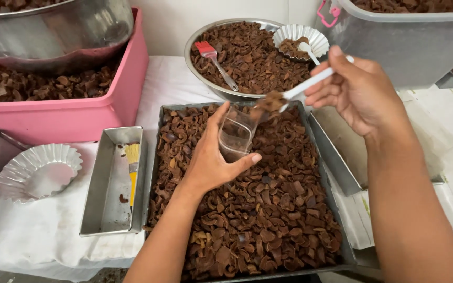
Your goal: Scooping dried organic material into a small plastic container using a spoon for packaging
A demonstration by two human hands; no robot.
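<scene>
Your left hand point(213, 160), forearm reaching up from the lower edge, palm down, thumb and fingers curled closed in a grasp; your right hand point(355, 89), forearm entering from the lower right, wrist bent, fingertips pinched shut, pointing left.

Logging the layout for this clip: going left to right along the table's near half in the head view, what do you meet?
Fluted foil cup → small metal tin with a yellow brush → big tray of brown pieces → left hand holding a clear cup → right hand with a white spoon.
</scene>
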